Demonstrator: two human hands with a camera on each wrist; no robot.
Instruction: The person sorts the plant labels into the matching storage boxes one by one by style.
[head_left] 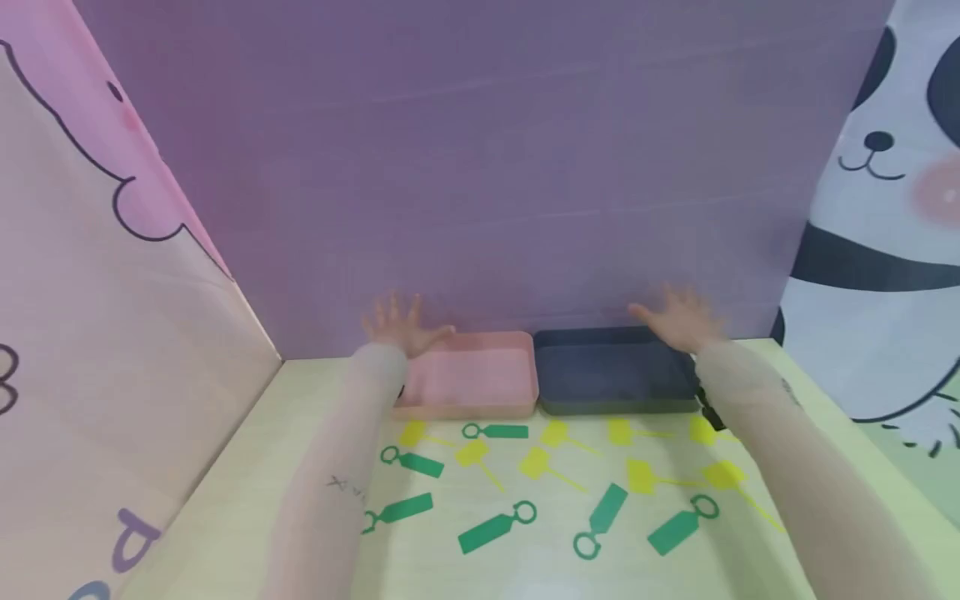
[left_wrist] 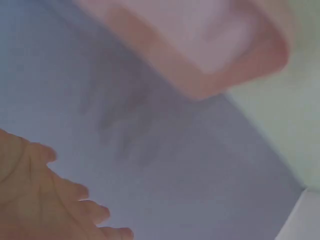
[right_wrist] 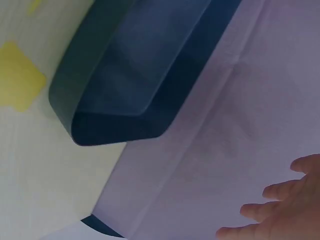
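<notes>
- head view?
- left hand (head_left: pixel 403 332), right hand (head_left: pixel 682 322): fingers spread, gripping nothing; pink tray (head_left: pixel 467 412) and dark tray (head_left: pixel 618 407) side by side on table (head_left: pixel 555 575).
- left wrist?
- pink tray: probably light, stiff; grip rim.
- right wrist?
- dark tray: likely same.

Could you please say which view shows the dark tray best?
The head view: it shows nearly the whole dark tray. The right wrist view shows one end, cut by the frame; the left wrist view, none of it.
</notes>
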